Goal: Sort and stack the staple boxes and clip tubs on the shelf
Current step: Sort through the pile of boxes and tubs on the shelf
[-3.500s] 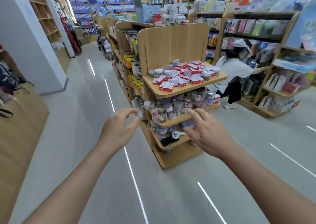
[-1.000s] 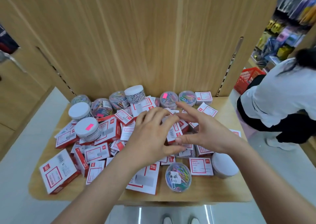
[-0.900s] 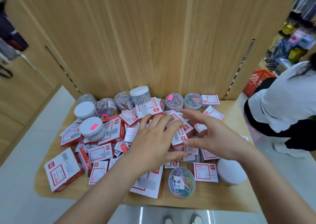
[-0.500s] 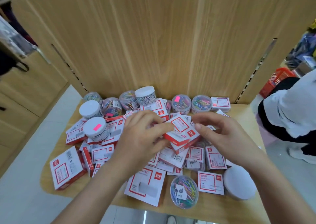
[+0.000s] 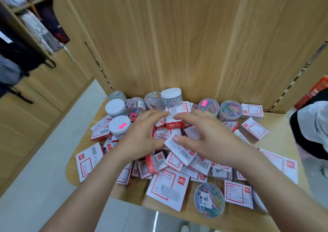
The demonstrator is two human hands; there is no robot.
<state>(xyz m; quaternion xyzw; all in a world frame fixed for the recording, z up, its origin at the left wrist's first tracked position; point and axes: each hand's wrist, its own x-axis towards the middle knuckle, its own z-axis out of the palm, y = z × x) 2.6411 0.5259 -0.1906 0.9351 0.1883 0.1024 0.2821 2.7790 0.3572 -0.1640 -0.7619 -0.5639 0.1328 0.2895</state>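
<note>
Staple boxes (image 5: pixel 174 123) are lying heaped mid-shelf (image 5: pixel 276 125), and your left hand (image 5: pixel 142 137) and right hand (image 5: pixel 211 141) are curling around a loose cluster. Squeezing unevenly is risking slips, and your right forearm is passing just beside the clip tub (image 5: pixel 209 199) at the front edge.

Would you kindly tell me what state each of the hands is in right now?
Left hand: grips the staple boxes.
Right hand: grips the same staple boxes.
</note>
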